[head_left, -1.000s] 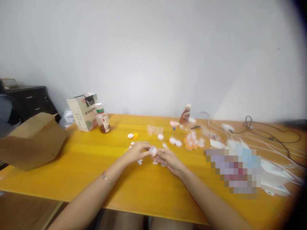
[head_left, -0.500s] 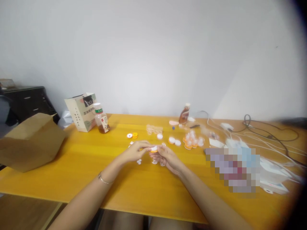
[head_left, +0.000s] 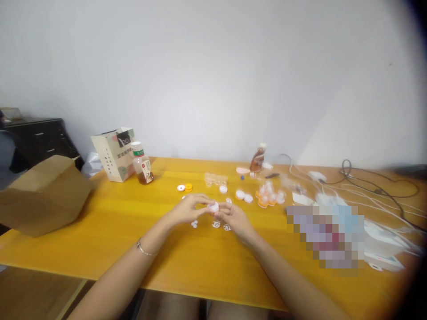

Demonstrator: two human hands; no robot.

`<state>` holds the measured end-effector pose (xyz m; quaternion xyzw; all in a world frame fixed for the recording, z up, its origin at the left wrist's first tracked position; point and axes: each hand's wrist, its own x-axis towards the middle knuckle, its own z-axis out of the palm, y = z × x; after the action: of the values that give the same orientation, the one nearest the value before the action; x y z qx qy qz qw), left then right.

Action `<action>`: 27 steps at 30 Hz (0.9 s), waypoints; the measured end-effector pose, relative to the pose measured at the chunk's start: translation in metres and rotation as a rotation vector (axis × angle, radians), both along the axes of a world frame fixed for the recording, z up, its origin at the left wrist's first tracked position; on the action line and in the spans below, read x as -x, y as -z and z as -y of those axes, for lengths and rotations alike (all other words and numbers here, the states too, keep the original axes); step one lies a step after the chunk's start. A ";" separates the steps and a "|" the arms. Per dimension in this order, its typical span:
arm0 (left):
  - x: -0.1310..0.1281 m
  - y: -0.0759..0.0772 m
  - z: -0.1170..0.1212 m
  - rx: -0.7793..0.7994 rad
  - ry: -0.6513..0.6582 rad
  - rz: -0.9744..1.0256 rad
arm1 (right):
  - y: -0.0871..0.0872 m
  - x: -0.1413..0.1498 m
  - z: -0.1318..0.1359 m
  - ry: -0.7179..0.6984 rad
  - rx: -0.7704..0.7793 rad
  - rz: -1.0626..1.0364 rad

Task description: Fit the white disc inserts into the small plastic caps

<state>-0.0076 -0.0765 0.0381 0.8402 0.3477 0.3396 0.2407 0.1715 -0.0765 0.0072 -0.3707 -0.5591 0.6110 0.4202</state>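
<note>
Between my two hands, just above the table, is a small round white disc with an orange edge [head_left: 213, 207]. The fingers of my left hand [head_left: 191, 209] pinch its left side, and my right hand [head_left: 235, 221] grips its right side. White spoked wheel-like pieces [head_left: 216, 225] lie on the table below my right hand. Near my left hand are several small white round pieces [head_left: 194, 224]. Beyond the hands lie a white ring-shaped disc [head_left: 180, 188], a yellow one [head_left: 188, 187] and a plain white disc [head_left: 223, 189].
To the right stand a cluster of clear-topped orange pieces [head_left: 269, 195] and a pair of white discs [head_left: 243, 196]. A brown drink bottle [head_left: 258, 159], a second bottle [head_left: 143, 165], a paper gift bag [head_left: 116, 155] and a brown paper bag [head_left: 46, 195] surround the area. Cables [head_left: 376, 191] run along the right.
The disc has tilted so its white face shows more and its orange edge less. My right-hand fingers have shifted their grip on it. The view has moved slightly.
</note>
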 end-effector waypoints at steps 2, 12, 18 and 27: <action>0.001 -0.001 0.000 0.006 0.007 -0.017 | 0.000 0.000 0.000 0.017 -0.014 0.023; 0.005 -0.007 0.000 0.107 0.023 -0.043 | -0.003 0.000 0.006 -0.140 0.058 0.005; 0.003 -0.004 -0.002 0.040 0.006 -0.028 | -0.005 0.000 0.003 -0.067 -0.002 0.076; 0.017 -0.007 -0.003 0.050 -0.021 -0.104 | 0.009 -0.002 -0.007 -0.043 0.041 0.008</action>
<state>-0.0249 -0.0737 0.0453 0.8466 0.3768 0.2893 0.2398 0.1738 -0.0699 -0.0017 -0.3698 -0.5560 0.6297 0.3969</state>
